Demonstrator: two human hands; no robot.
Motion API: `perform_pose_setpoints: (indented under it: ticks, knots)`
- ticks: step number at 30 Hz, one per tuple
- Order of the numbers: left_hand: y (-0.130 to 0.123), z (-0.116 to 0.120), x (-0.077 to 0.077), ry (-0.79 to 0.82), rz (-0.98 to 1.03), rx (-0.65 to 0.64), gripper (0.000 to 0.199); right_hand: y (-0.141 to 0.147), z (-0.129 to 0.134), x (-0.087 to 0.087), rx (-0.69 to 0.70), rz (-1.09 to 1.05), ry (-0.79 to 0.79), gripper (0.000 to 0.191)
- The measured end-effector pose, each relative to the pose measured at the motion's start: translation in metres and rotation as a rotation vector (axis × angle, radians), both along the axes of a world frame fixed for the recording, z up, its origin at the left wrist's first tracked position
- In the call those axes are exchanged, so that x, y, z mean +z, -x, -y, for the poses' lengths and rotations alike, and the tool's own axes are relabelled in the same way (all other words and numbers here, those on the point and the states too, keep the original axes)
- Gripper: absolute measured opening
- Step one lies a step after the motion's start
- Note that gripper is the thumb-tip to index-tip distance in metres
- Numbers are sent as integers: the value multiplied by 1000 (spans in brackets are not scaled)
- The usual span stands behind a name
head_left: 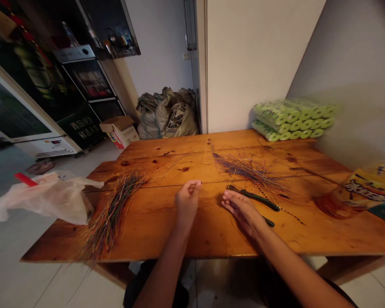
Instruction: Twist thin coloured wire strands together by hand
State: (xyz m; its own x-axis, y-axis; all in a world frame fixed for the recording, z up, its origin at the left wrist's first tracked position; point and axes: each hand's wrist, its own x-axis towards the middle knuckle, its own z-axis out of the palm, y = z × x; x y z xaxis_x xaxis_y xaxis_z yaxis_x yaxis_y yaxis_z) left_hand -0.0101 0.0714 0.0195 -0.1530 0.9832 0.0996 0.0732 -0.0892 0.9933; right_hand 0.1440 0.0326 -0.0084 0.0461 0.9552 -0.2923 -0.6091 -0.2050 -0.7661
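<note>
My left hand (186, 202) is over the middle of the wooden table (167, 235), thumb and fingers pinched together. Whatever sits at its fingertips is too small to make out. To the right, my right hand (242, 208) pinches a thin yellow wire (232, 179) that sticks up above the fingers. Dark-handled pliers (259, 199) lie just beyond and beside that hand. A loose bundle of thin purple and orange wires (244, 167) is spread behind the pliers. Over on the left lies a thicker bundle of multicoloured wires (115, 211), apart from both hands.
A white plastic bag (48, 196) stands at the table's left edge. On the right is a large bottle of orange-red drink (349, 190). Green-wrapped paper rolls (291, 119) are stacked at the back right. Full sacks (168, 113) and a cardboard box (120, 130) stand behind the table.
</note>
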Motion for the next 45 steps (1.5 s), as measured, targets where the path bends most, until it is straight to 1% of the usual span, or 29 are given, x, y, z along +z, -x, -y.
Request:
perform_pose_setpoints:
  ticks: [2,4,5,7,9,12,15,20,26,33,36,40,45]
  knots:
    - [-7,11,2,155,285,-183,12,1,0,2,16,12,-19,24]
    - [-14,18,2,334,477,-367,17,0,2,4,34,14,-36,22]
    - [-17,20,0,411,532,-435,20,-2,3,5,42,10,-38,21]
    - [-22,22,-4,517,571,-513,22,-6,4,6,61,-11,-45,18]
    - [-25,23,-9,552,554,-548,22,-10,4,7,85,-55,-44,16]
    - [-25,23,-15,536,495,-565,22,-15,3,6,129,-130,-26,14]
    - [-25,23,-18,512,417,-564,22,-17,1,5,142,-144,2,15]
    - [-25,24,-17,458,339,-565,22,-17,2,5,138,-130,-3,20]
    - [-27,25,-15,412,273,-561,21,-17,4,3,114,-152,13,19]
    - [-26,20,-21,331,214,-578,18,-13,5,8,122,-41,22,19]
    - [-26,19,-21,295,177,-569,16,-11,5,9,128,15,10,18]
    - [-25,20,-16,284,144,-532,16,-12,2,7,80,79,-37,19]
    - [-24,19,-15,297,115,-534,16,-14,0,5,27,46,-35,16]
